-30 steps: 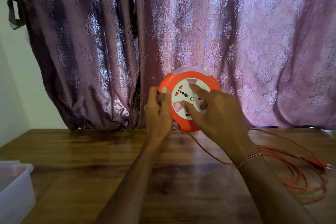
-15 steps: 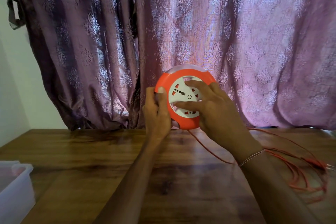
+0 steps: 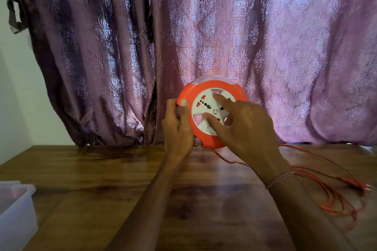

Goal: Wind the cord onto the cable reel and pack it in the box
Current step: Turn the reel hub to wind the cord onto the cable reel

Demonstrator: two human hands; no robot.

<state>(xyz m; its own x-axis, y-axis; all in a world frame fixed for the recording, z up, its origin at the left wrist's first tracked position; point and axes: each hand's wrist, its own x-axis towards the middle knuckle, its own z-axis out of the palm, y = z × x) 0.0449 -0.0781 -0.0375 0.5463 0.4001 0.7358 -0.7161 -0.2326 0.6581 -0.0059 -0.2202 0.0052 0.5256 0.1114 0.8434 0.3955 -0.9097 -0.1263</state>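
A person's left hand (image 3: 177, 128) grips the rim of a round orange plastic cable reel (image 3: 212, 112), held upright above a dark wooden bench (image 3: 102, 179), thumb on its front. The right hand (image 3: 242, 128) presses fingertips (image 3: 217, 97) on the white socket face. A thin orange cord (image 3: 336, 195) trails from the reel into loose loops at right. A translucent plastic box (image 3: 16, 210) sits at left, before a purple patterned curtain (image 3: 204, 36).

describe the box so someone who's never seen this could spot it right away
Start at the wooden table below the purple curtain and go to its near left corner. The box there is translucent white plastic, cut off by the frame, far from the orange reel and cord.
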